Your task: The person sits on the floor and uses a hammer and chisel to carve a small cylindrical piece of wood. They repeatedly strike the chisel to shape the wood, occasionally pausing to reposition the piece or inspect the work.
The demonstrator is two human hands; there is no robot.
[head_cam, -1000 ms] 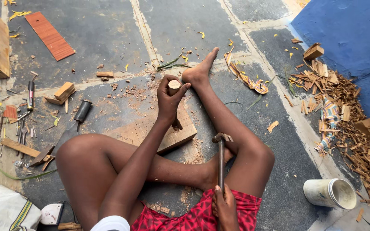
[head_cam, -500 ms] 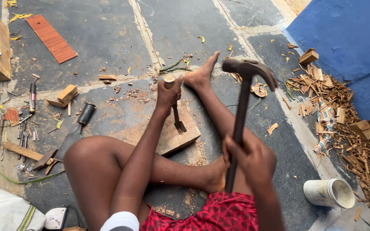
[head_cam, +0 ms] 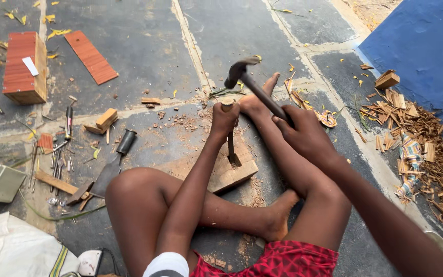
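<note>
A grey stone floor (head_cam: 144,46), littered with wood chips, serves as the workplace for a person seated cross-legged in red shorts. Seen from the head camera, the left hand (head_cam: 225,120) reaches forward on a straight arm and is wrapped tight around the top of a chisel (head_cam: 230,138), held upright with its blade resting on a flat wooden block (head_cam: 232,172) between the legs. The right hand (head_cam: 306,136), arm bent at the elbow, grips the handle of a hammer (head_cam: 255,87), whose dark head hangs just above the chisel's butt; whether they touch is hard to tell. Small tools (head_cam: 60,154) lie to the left, a heap of offcuts (head_cam: 416,128) by the blue wall (head_cam: 426,46).
</note>
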